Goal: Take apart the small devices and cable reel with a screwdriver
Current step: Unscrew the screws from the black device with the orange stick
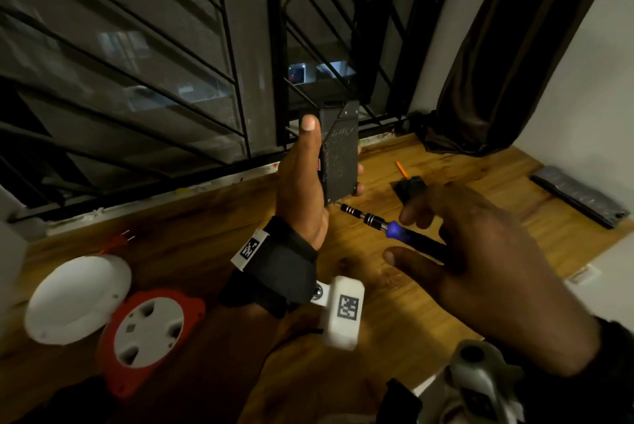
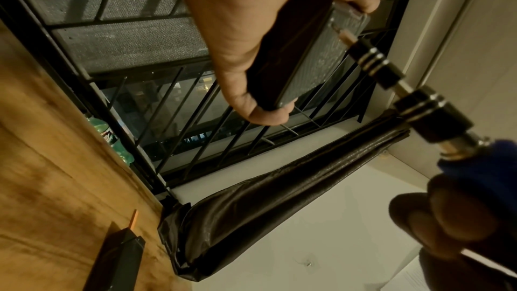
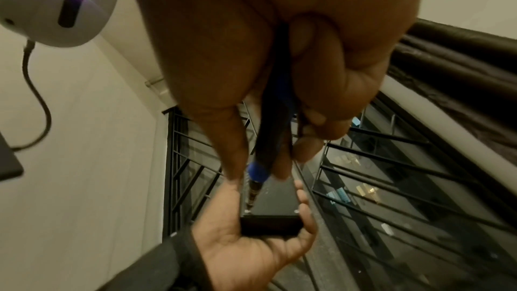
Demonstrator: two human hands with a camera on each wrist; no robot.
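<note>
My left hand holds a flat black device upright above the wooden table, thumb along its left edge and fingers round its right edge. In the left wrist view the black device lies between thumb and fingers. My right hand grips a screwdriver with a blue-and-black handle. Its tip sits at the device's lower left corner screw. The right wrist view shows the screwdriver pointing at a corner of the device. The orange cable reel and its white cover lie at the lower left.
A small black part and an orange stick lie on the wooden table behind the screwdriver. A dark flat strip lies at the right. A barred window runs along the table's far edge, a dark curtain hangs right.
</note>
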